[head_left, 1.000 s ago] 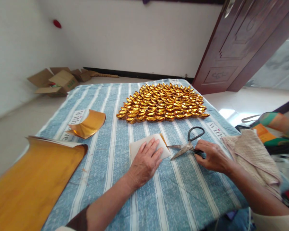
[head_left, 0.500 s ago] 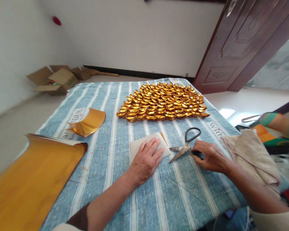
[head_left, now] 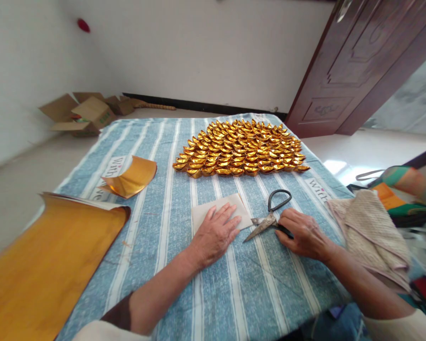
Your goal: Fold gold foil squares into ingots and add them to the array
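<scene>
I judge much done: folded gold-foil ingots crowd the striped tabletop; my left hand presses folded white-backed foil paper, fingers spread, right hand clamped on black-handled scissors, big gold sheet uncut.

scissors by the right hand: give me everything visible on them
The scissors are dark, worn-looking metal with two large loop handles and short, dull grey blades. They lie flat on the blue striped cloth, blades nearly closed and pointing toward the person, tips just right of the folded white paper. One loop stands free on the far side; the right hand covers the other, its fingers resting on it. The left hand presses the paper and does not touch the scissors.
</scene>
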### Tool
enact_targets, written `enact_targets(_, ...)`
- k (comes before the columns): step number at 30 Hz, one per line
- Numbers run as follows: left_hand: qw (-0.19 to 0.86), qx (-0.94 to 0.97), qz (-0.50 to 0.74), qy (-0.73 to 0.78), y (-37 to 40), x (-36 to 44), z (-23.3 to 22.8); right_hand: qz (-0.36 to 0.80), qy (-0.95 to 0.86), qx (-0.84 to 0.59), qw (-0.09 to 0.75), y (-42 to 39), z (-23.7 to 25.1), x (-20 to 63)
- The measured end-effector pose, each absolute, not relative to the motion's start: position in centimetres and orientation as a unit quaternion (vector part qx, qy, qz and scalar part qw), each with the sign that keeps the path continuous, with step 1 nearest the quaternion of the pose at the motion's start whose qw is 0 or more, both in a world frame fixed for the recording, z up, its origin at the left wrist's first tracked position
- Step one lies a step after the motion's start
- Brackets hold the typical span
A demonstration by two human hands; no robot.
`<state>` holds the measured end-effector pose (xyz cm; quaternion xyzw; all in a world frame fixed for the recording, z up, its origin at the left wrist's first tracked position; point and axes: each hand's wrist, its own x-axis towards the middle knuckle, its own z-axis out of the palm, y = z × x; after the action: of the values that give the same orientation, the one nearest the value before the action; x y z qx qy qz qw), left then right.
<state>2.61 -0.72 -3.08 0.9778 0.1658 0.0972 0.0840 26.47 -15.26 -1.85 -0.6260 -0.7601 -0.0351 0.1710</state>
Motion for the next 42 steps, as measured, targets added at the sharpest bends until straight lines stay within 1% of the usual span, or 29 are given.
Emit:
enact_targets(6, 0.107, 0.972, 0.078, 0.192, -0.5, 2.8, -3.0, -0.074, -0.768, -0.618, 0.149, -14.7, -1.9, 25.9)
enact_targets(15, 0.062, 0.976, 0.061, 0.2, -0.6, 3.1, -3.4, -0.097, -0.783, -0.6, 0.131, -14.8, -2.2, 26.0)
enact_targets(21, 0.067, 0.976, 0.057, 0.201, -0.5, 2.9, -3.6, -0.111, -0.787, -0.592, 0.132, -14.9, -2.4, 26.1)
enact_targets(30, 0.075, 0.974, 0.055, 0.205, -0.5, 2.9, -3.4, -0.108, -0.79, -0.585, 0.15, -15.6, -2.2, 26.1)
enact_targets(35, 0.074, 0.974, 0.056, 0.204, -0.5, 3.0, -3.5, -0.099, -0.787, -0.594, 0.134, -16.6, -2.4, 26.2)
enact_targets(42, 0.08, 0.974, 0.053, 0.203, -0.6, 3.0, -3.5, -0.089, -0.779, -0.604, 0.144, -17.2, -2.5, 26.2)
